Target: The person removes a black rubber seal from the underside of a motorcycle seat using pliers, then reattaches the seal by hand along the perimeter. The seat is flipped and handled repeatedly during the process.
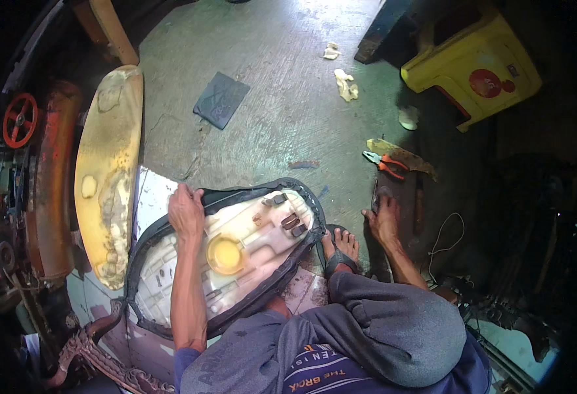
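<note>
Presently, your left hand (186, 209) pinches the cover (228, 196) along the upturned seat (262, 255) beside your foot (346, 245), where a loosened pinch could let it slip slack, while your right hand (387, 215), near the pliers (388, 163), hides whether it holds anything.

This looks like a small repair workshop, probably for vehicle seats. The work sits low on a scuffed grey-green concrete floor (268, 154): an upturned elongated seat with a ribbed white plastic base and black cover (262, 226), beside a long, stained yellow foam pad (104, 164). Torn pale-yellow foam scraps (346, 87) and steel pliers with orange-red handles (391, 169) lie about. At the left stand a rusty red-brown metal cylinder (55, 184) and a red spoked handwheel (20, 120), amid dark clutter.
</note>
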Demonstrator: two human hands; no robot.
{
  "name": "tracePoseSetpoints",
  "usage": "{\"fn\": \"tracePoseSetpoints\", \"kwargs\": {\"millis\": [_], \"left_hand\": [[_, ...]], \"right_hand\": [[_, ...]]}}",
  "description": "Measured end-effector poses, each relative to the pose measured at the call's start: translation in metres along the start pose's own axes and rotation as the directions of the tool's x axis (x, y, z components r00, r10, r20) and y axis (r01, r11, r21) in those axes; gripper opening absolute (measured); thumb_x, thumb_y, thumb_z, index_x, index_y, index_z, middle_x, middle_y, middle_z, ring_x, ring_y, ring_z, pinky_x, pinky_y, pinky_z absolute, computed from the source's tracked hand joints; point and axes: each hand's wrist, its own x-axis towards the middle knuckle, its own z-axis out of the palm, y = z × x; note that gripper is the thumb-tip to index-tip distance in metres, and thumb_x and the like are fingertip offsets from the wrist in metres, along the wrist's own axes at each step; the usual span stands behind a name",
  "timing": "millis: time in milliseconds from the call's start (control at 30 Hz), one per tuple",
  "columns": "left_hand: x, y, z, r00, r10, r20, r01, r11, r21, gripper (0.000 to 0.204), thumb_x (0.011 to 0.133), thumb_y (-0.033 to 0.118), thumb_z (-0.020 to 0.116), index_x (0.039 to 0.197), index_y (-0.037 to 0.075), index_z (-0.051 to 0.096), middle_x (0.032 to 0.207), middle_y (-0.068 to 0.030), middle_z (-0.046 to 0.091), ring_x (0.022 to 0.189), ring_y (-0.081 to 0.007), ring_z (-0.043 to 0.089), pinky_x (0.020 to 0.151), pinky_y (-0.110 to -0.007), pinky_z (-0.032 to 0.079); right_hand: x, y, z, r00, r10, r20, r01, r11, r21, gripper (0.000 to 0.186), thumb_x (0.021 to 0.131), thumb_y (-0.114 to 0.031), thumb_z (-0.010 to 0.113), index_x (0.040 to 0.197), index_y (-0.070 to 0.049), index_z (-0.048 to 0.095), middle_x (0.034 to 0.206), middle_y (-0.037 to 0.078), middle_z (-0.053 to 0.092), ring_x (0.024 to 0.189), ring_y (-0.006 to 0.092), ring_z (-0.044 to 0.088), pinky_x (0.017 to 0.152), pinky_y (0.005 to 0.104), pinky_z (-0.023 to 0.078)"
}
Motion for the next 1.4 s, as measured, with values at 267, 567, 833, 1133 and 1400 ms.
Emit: {"fn": "tracePoseSetpoints", "kwargs": {"millis": [267, 567, 833, 1133, 1400], "left_hand": [[0.032, -0.011, -0.015, 0.640, -0.140, 0.756, -0.009, 0.982, 0.190, 0.085, 0.102, 0.076, 0.030, 0.120, 0.007, 0.077, 0.120, -0.0277, 0.072, 0.117, -0.0461, 0.067, 0.102, -0.052, 0.050], [0.016, 0.008, -0.024, 0.690, -0.051, 0.722, -0.109, 0.979, 0.173, 0.079, 0.093, 0.080, 0.045, 0.119, 0.014, 0.080, 0.108, -0.0228, 0.077, 0.108, -0.0403, 0.073, 0.096, -0.050, 0.055], [0.000, 0.010, -0.024, 0.827, -0.002, 0.563, -0.121, 0.976, 0.181, 0.070, 0.092, 0.075, 0.052, 0.114, 0.015, 0.082, 0.098, -0.0219, 0.078, 0.098, -0.0398, 0.074, 0.089, -0.051, 0.055], [0.002, 0.017, -0.026, 0.856, 0.024, 0.516, -0.113, 0.983, 0.143, 0.069, 0.091, 0.074, 0.054, 0.113, 0.015, 0.082, 0.099, -0.0224, 0.078, 0.097, -0.0399, 0.075, 0.087, -0.050, 0.056], [0.000, 0.016, -0.025, 0.835, -0.028, 0.549, -0.088, 0.979, 0.183, 0.069, 0.091, 0.074, 0.054, 0.114, 0.016, 0.082, 0.098, -0.0216, 0.078, 0.096, -0.0400, 0.074, 0.087, -0.050, 0.056]], "right_hand": [[0.002, -0.002, -0.010, 0.994, 0.053, 0.097, -0.081, 0.948, 0.308, 0.046, 0.100, -0.022, 0.059, 0.139, 0.001, 0.056, 0.116, 0.030, 0.067, 0.099, 0.0456, 0.067, 0.088, 0.0539, 0.052], [0.001, -0.081, -0.034, 0.907, -0.355, 0.227, 0.316, 0.930, 0.189, 0.030, 0.100, -0.032, 0.064, 0.120, -0.012, 0.074, 0.107, 0.015, 0.072, 0.099, 0.0391, 0.070, 0.083, 0.0489, 0.055], [0.027, -0.122, -0.029, 0.831, -0.512, 0.217, 0.519, 0.854, 0.026, 0.028, 0.098, -0.039, 0.066, 0.109, -0.018, 0.081, 0.093, 0.009, 0.075, 0.087, 0.0364, 0.073, 0.073, 0.0483, 0.057], [0.048, -0.121, -0.023, 0.790, -0.288, 0.541, 0.135, 0.943, 0.304, 0.032, 0.097, -0.040, 0.066, 0.122, -0.023, 0.079, 0.096, 0.014, 0.077, 0.087, 0.0329, 0.074, 0.077, 0.0454, 0.056], [0.042, -0.110, -0.030, 0.751, -0.564, 0.342, 0.592, 0.805, 0.028, 0.026, 0.095, -0.034, 0.065, 0.114, -0.024, 0.080, 0.095, 0.010, 0.077, 0.088, 0.0331, 0.074, 0.071, 0.0472, 0.057]]}}
